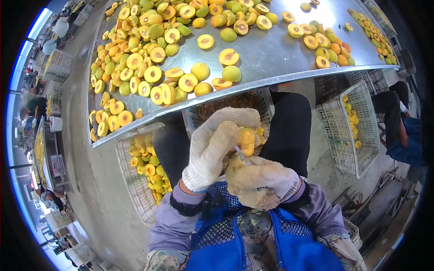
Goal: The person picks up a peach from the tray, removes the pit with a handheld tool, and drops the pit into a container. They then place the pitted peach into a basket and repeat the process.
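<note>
My left hand (211,147), in a pale knitted glove, is closed around a yellow peach half (247,137) in front of my lap. My right hand (264,180), gloved too and stained, grips a small metal tool (242,155) whose shaft points up at the fruit. The tool's tip is hidden by the peach and glove, so its kind is unclear. Beneath my hands, between my knees, stands a crate (191,118) with brown pits or scraps (235,103) inside. Ahead lies a metal table (266,56) with many halved peaches (153,74), several showing pits.
On my left a white crate (131,187) holds yellow peach pieces (151,169). Another white crate (341,144) with some fruit stands on the right, near a seated person's legs (389,108). Farther left are stacked crates (58,65) and other people at another table (40,149).
</note>
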Demonstrator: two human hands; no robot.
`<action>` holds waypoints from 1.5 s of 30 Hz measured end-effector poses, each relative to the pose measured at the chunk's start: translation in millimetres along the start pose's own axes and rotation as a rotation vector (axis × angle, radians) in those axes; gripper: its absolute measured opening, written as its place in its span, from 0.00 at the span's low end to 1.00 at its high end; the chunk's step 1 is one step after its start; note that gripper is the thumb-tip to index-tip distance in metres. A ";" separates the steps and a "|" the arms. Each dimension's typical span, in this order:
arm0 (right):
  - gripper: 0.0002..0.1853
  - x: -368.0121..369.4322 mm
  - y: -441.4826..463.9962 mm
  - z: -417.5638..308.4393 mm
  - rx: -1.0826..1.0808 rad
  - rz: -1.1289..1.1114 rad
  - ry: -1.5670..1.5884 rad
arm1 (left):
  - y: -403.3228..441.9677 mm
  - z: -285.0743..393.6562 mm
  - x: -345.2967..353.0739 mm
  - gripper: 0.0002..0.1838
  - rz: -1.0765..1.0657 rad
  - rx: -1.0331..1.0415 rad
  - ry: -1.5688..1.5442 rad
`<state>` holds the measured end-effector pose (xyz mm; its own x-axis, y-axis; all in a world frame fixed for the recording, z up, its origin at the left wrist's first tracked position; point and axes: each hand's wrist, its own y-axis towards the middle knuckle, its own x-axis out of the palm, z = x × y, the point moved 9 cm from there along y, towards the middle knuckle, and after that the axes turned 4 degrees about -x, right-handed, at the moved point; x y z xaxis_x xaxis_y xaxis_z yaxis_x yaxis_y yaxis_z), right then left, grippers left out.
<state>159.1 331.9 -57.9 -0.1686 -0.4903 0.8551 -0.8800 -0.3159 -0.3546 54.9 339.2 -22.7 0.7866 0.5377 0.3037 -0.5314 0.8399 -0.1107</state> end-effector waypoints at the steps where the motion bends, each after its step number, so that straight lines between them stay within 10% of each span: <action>1: 0.14 6.0 0.5 -4.2 -0.017 0.034 -0.016 | -2.2 0.0 3.2 0.28 0.002 0.002 -0.001; 16: 0.15 23.2 1.5 5.3 0.071 -0.195 0.013 | -7.1 -58.4 4.0 0.29 0.051 -0.307 -0.715; 27: 0.11 -36.3 10.5 -10.4 -0.098 0.195 -0.194 | -96.7 -40.1 -217.2 0.21 0.768 0.034 0.093; 29: 0.11 -43.0 13.6 -10.0 -0.071 0.255 -0.252 | -102.2 0.8 -195.7 0.14 0.882 0.207 1.772; 34: 0.15 -28.0 32.4 -2.5 -0.021 0.131 -0.480 | 2.3 -6.8 -140.4 0.13 0.501 0.106 0.887; 38: 0.16 -35.4 26.7 -13.3 -0.043 0.249 -0.557 | 95.8 -48.7 -113.4 0.21 0.270 -0.177 1.600; 45: 0.15 -52.4 23.6 -23.5 -0.062 0.354 -0.623 | 155.4 -87.6 -134.4 0.21 0.111 -0.269 1.595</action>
<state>136.8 369.3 -102.2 -0.1805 -0.9331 0.3112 -0.8462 -0.0140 -0.5327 -105.8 404.0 -163.6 0.3506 -0.0245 -0.9362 -0.6722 0.6895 -0.2697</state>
